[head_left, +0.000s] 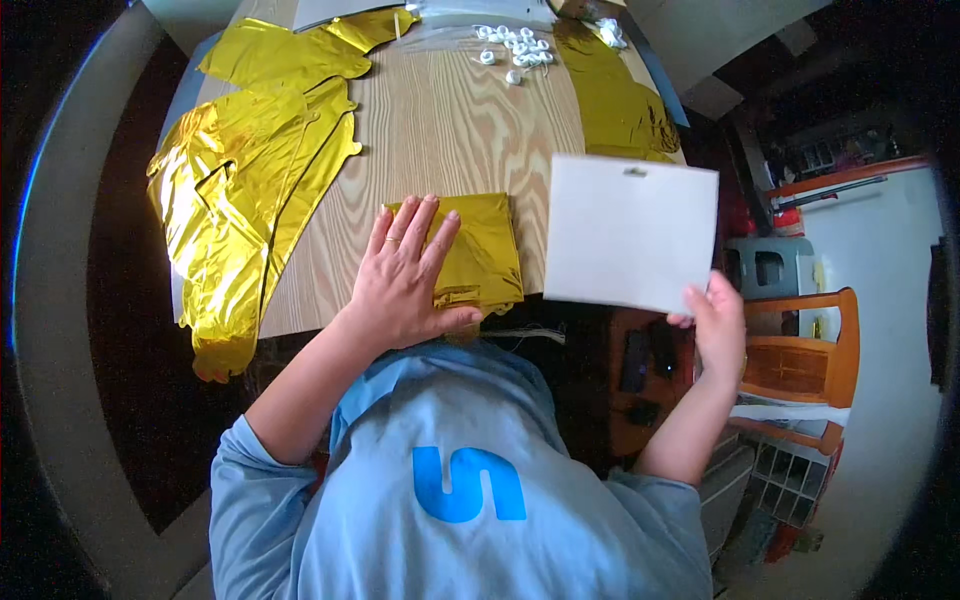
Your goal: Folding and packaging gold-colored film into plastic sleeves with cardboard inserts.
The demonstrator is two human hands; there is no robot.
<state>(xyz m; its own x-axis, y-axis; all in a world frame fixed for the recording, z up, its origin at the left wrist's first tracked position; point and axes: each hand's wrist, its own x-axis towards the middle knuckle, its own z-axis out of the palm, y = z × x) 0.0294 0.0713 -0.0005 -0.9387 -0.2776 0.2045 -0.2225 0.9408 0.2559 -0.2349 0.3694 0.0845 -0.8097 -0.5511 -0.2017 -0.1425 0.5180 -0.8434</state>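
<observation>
My left hand [402, 265] lies flat with fingers spread on a folded gold foil sheet [480, 245] at the table's near edge. Part of the foil hangs slightly over that edge. On the right, my right hand [715, 320] pinches the lower right corner of a white rectangular card [632, 235] with a small hanging slot near its top. The card is held up off the table, beside the folded foil and apart from it. Large flat gold foil balloons [250, 170] are spread over the table's left side, some of them hanging past its edge.
Several small white ribbon rolls [520, 45] lie at the far side of the wood-grain table [440, 130]. Another gold foil piece [620, 105] covers the far right. Clear plastic [480, 12] lies at the back. To the right stands a wooden chair [800, 365].
</observation>
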